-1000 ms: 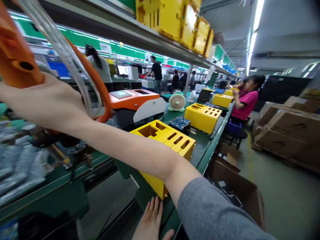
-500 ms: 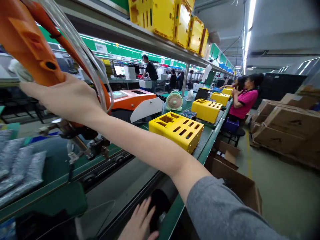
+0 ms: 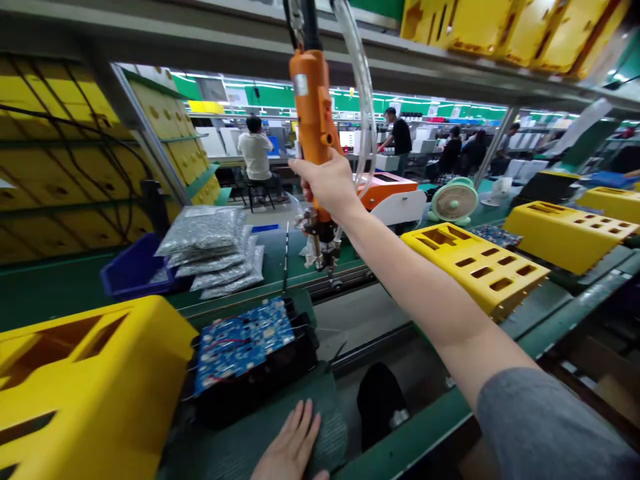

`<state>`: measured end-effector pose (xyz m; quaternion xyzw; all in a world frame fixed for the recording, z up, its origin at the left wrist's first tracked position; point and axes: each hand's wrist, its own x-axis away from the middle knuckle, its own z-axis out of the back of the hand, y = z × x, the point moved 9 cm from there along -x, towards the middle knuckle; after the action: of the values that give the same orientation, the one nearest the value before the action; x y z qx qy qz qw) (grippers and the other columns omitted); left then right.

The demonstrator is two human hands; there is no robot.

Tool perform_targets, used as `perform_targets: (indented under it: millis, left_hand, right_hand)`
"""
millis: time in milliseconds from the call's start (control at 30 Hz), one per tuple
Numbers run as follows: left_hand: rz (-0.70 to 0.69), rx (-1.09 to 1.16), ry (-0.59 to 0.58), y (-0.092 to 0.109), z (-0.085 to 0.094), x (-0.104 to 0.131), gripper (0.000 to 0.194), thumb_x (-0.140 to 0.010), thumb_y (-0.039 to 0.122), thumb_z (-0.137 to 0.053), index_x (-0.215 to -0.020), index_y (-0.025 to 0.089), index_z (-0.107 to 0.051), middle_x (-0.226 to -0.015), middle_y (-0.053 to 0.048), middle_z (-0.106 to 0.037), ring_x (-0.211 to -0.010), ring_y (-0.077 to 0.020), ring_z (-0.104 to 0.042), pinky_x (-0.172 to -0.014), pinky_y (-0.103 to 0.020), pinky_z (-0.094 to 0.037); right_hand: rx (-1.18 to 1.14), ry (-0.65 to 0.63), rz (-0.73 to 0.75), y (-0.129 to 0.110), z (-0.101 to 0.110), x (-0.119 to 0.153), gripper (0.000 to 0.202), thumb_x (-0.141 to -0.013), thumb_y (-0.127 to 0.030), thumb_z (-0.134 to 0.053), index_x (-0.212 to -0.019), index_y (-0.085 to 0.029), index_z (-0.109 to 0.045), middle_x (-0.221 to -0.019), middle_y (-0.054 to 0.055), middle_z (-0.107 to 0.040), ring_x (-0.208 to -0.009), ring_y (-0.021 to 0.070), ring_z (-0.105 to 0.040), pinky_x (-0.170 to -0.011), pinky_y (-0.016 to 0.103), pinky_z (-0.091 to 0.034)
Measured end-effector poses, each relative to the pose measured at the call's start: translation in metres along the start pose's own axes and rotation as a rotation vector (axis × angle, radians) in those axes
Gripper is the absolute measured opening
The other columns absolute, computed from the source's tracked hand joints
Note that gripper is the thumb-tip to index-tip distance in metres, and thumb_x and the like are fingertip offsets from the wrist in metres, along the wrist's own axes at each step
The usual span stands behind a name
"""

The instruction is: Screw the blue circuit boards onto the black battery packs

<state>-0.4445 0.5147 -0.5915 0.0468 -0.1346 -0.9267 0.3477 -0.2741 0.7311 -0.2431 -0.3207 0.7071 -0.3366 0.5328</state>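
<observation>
My right hand (image 3: 333,183) is wrapped round an orange electric screwdriver (image 3: 313,107), which hangs upright from a cable with a clear hose beside it. Metal fittings surround its lower end, so I cannot make out the tip. My left hand (image 3: 290,443) lies palm down, fingers stretched out, on a green board (image 3: 320,413) near the bottom. Just beyond that hand sits a blue circuit board (image 3: 245,340) on a black part (image 3: 255,377). To the left stands a yellow housing (image 3: 145,360) with cutouts in its top.
Silvery bubble-wrap packets (image 3: 215,247) are stacked beside a blue bin (image 3: 135,270). More yellow housings (image 3: 475,267) line the bench on the right, near a green fan (image 3: 454,201). A metal shelf (image 3: 210,33) crosses overhead. A gap in the bench opens right of the green board.
My view has swung left, bringing the circuit board and the near yellow housing into sight. The screwdriver stays in my right hand and now hangs more upright. My left hand now rests on the green board.
</observation>
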Motion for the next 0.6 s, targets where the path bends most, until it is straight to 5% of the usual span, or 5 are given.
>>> perform_targets:
  millis: [200,300,400,500,600]
  left_hand:
    - [-0.043,0.202,-0.110,0.031,-0.013,-0.036,0.066,-0.085,0.054,-0.044,-0.143,0.029,-0.024,-0.148,-0.009,-0.022,-0.136,-0.0310,-0.025,-0.108,-0.051,-0.034]
    - [-0.028,0.219,-0.022,0.036,-0.009,-0.046,0.050,-0.088,0.050,-0.043,-0.134,0.031,-0.043,-0.142,-0.006,-0.042,-0.130,-0.0259,-0.041,-0.104,-0.045,-0.042]
    - [0.084,0.148,0.420,0.023,0.035,-0.042,0.024,-0.087,0.037,-0.049,-0.106,0.026,-0.060,-0.110,-0.006,-0.064,-0.103,-0.0189,-0.060,-0.089,-0.034,-0.051]
    - [0.357,0.014,0.964,-0.001,0.086,-0.016,0.031,-0.078,0.036,-0.063,-0.102,0.018,-0.054,-0.100,-0.011,-0.058,-0.100,-0.0238,-0.056,-0.088,-0.040,-0.048]
    - [0.573,0.055,1.060,-0.025,0.099,-0.020,0.055,-0.074,0.048,-0.064,-0.113,0.013,-0.048,-0.118,-0.018,-0.047,-0.117,-0.0312,-0.044,-0.100,-0.051,-0.039]
  right_hand:
    - [0.039,-0.001,0.074,-0.003,0.011,-0.002,0.021,-0.073,-0.031,-0.067,-0.076,-0.020,-0.050,-0.047,-0.008,-0.045,-0.036,0.0055,-0.040,-0.035,0.018,-0.036]
    - [0.052,0.002,0.081,-0.005,0.020,-0.004,0.022,-0.072,-0.031,-0.067,-0.076,-0.021,-0.049,-0.048,-0.008,-0.046,-0.037,0.0058,-0.042,-0.035,0.018,-0.037]
    - [0.062,0.011,0.099,-0.008,0.031,-0.007,0.023,-0.072,-0.031,-0.067,-0.075,-0.021,-0.047,-0.047,-0.009,-0.045,-0.037,0.0063,-0.041,-0.034,0.018,-0.036]
    - [0.073,0.009,0.107,-0.011,0.039,-0.008,0.024,-0.071,-0.031,-0.068,-0.075,-0.021,-0.047,-0.047,-0.009,-0.046,-0.037,0.0069,-0.041,-0.035,0.019,-0.038]
    - [0.084,0.007,0.115,-0.015,0.044,-0.007,0.023,-0.072,-0.031,-0.068,-0.075,-0.021,-0.047,-0.046,-0.009,-0.045,-0.037,0.0069,-0.041,-0.035,0.020,-0.038]
